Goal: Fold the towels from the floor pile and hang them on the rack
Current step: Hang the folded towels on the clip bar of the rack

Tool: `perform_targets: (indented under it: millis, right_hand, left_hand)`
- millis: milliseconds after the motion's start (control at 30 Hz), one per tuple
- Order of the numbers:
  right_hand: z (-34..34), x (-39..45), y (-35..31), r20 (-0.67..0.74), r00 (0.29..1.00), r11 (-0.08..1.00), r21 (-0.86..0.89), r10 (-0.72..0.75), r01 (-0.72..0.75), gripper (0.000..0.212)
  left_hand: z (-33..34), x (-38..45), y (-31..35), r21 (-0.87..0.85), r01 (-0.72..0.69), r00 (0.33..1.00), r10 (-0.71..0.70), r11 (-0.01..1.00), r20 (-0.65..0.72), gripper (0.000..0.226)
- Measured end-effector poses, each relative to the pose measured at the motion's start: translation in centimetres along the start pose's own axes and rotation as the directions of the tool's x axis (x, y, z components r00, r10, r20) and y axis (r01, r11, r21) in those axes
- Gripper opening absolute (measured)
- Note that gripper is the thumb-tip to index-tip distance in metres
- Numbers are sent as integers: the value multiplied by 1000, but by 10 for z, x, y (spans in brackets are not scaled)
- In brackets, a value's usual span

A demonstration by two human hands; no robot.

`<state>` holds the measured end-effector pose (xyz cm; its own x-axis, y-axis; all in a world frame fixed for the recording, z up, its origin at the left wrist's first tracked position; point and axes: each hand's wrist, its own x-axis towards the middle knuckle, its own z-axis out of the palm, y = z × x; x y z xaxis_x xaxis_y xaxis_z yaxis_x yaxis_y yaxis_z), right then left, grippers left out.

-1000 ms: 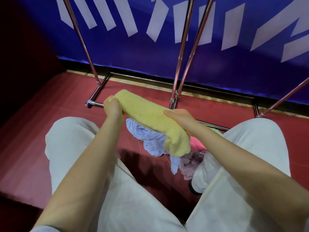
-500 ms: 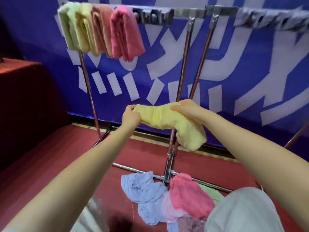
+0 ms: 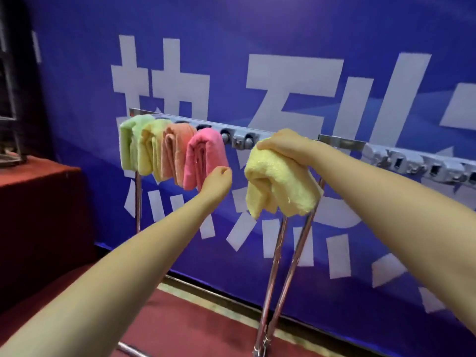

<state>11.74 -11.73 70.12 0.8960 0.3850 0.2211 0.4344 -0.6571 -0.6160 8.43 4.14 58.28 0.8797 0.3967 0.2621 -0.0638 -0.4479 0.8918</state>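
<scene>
- Head view: a folded pale-yellow terry towel is draped in a thick bundle, its two doubled ends hanging down with a slightly frayed lower edge; it sits at the level of the rack's top bar, in front of the point where the bar meets the two slanted legs.
- The right hand lies on top of that towel, fingers curled down over its upper fold and gripping it; whether the towel already bears on the bar cannot be told, since hand and cloth cover that spot.
- The left hand is loosely clenched with nothing in it, just beside the lower edge of the pink towel and apart from the yellow one.
- The chrome metal towel rack runs as a flat top bar from left to right, carrying grey plastic clips along it; two shiny tubular legs slant down from under the yellow towel to the floor.
- Four folded towels hang side by side on the left end of the bar, touching one another: a light-green towel, a yellow-green towel, an orange-salmon towel and a bright pink towel.
- Between the pink towel and the yellow one a short stretch of bar with clips is bare.
- Behind the rack hangs a blue banner with large white characters.
- Below lies a dark red carpet floor; at the left stands a red-covered block.
</scene>
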Motion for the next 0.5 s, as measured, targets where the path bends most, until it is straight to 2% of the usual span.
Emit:
perform_targets:
  millis: [67,133,167,200,233,267,300,333,367,400,433,500]
  right_hand:
    - [-1,27,-17,13,1000,998,-60,-24,24,23]
    - [3,55,-29,39,998,998,-48,-50,51,26]
    - [6,67,-34,56,997,998,-34,-56,58,26]
    - [8,76,-39,87,994,998,-29,-60,62,26]
    - [11,83,-43,123,991,998,-27,-58,62,25]
    - [14,92,-46,156,986,998,-24,-53,58,25]
    - [16,100,-48,177,983,998,-16,-52,56,26]
    - [18,109,-50,190,980,998,-7,-58,61,28]
    - [20,117,-50,194,979,998,13,-67,66,30]
    - [21,124,-49,194,979,998,31,-66,61,32]
    - [22,131,-47,185,981,998,40,-54,47,33]
    - [23,139,-39,161,987,1000,13,0,-2,33]
  left_hand:
    - [-9,25,16,-54,-33,998,36,998,57,17]
    - [-14,45,36,47,42,998,-44,998,39,20]
    - [-12,60,37,75,113,986,-102,991,-129,27]
    - [-22,63,35,13,233,947,-224,972,-231,36]
    - [-32,64,31,-216,287,918,-332,933,-216,42]
    - [-29,82,30,-280,301,949,-315,911,-5,38]
    - [-25,98,24,-52,396,914,-388,917,117,33]
    - [-18,117,15,-32,389,920,-387,921,57,34]
    - [-26,110,9,-53,331,944,-329,942,38,35]
    - [-33,88,7,-250,257,966,-257,934,33,35]
    - [-31,73,19,-431,216,976,-193,876,99,32]
    - [-22,57,26,-644,139,990,-80,752,120,27]
